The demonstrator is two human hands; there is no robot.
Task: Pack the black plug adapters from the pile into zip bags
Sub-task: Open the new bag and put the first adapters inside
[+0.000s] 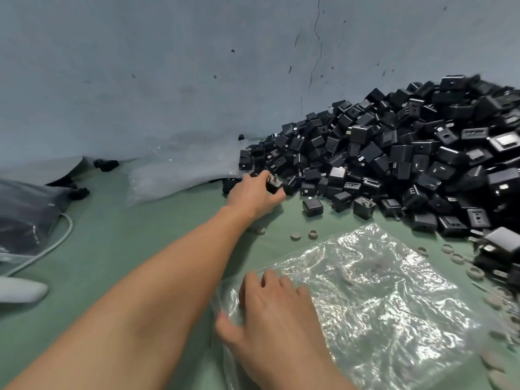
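Head: adapter (273, 183) between left fingers (277, 196)

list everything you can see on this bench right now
adapter pile: one heap, black, right, against wall
held adapter: one, black, pile's left edge
zip bag: one, clear, near right
plastic bags: count unclear, clear, by wall
small rings: many, grey-beige, around zip bag
filled bag: one, dark, far left
cable: one, white, left
table: green
wall: blue-grey, cracked
left hand: fingers grip held adapter
right hand: rests on zip bag
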